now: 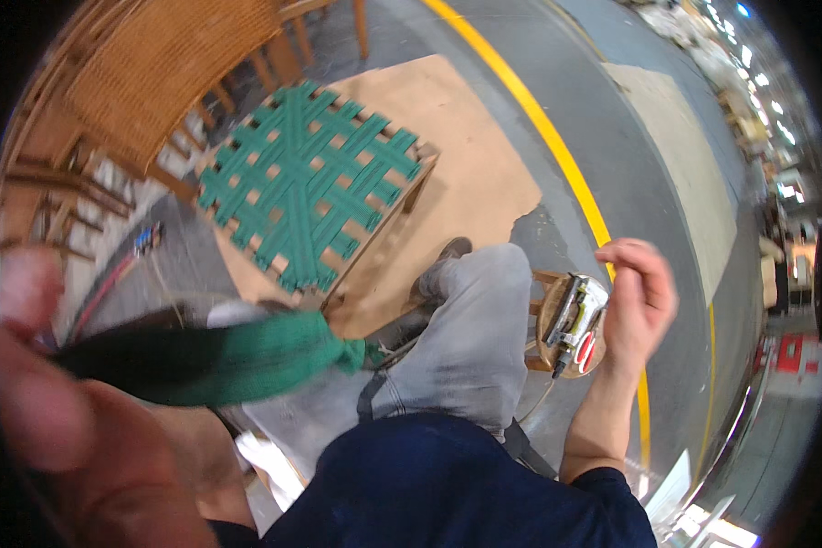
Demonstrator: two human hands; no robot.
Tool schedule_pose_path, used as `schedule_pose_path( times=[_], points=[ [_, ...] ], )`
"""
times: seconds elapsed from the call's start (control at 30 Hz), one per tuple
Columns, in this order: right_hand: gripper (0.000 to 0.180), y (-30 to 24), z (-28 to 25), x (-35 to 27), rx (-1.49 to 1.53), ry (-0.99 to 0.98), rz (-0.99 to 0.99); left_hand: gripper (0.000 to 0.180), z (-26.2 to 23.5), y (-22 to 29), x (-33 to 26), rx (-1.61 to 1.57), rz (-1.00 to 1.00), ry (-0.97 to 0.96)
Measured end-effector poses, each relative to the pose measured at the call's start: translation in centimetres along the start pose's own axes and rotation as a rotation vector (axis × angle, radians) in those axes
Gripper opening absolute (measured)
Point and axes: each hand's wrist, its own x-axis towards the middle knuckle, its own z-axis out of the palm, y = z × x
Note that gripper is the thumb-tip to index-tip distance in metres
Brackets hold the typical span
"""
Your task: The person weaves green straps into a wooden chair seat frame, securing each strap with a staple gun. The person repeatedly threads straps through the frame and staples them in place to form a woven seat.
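My left hand (110,438) is close and blurred at the lower left. Its fingers are closed on a wide green webbing strap (210,361), which stretches across to my lap and bunches at its far end. Raised at the right, my right hand (641,301) has loosely bent fingers apart from the thumb, and nothing shows between them. Beside it, a small round wooden stool (548,320) carries a staple gun (571,324) and red-handled scissors (587,352). In front of my knees stands a wooden seat frame with woven green webbing (310,178).
Wooden chairs with a woven cane panel (173,68) crowd the upper left. Brown cardboard (479,173) lies under the frame on the grey floor. A yellow floor line (539,114) curves past it. A thin hose (105,288) runs along the floor at left.
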Motion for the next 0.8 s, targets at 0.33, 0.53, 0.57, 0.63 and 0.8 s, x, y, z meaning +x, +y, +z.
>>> schedule_pose_path(
  times=[0.33, 0.53, 0.57, 0.63, 0.8],
  points=[
    [0.011, -19.7, 9.1, 5.3, -0.208, -0.556, -0.223, 0.038, -1.9, 1.1, 1.7, 0.131, 0.089, -0.025],
    [0.018, -28.5, 8.7, 5.9, -1.318, -0.631, -0.056, 0.036, -3.4, 4.3, 3.4, 0.255, 0.05, -0.033],
    [0.017, -29.1, 8.6, 6.0, -1.322, -0.614, -0.069, 0.036, -3.6, 4.5, 3.7, 0.265, 0.053, -0.029],
    [0.017, -30.3, 8.3, 6.2, -1.333, -0.587, -0.089, 0.035, -3.9, 5.1, 4.3, 0.286, 0.053, -0.02],
    [0.016, -32.0, 7.6, 7.0, -1.365, -0.535, -0.161, 0.034, -4.5, 7.4, 5.3, 0.338, 0.033, -0.042]
  ],
)
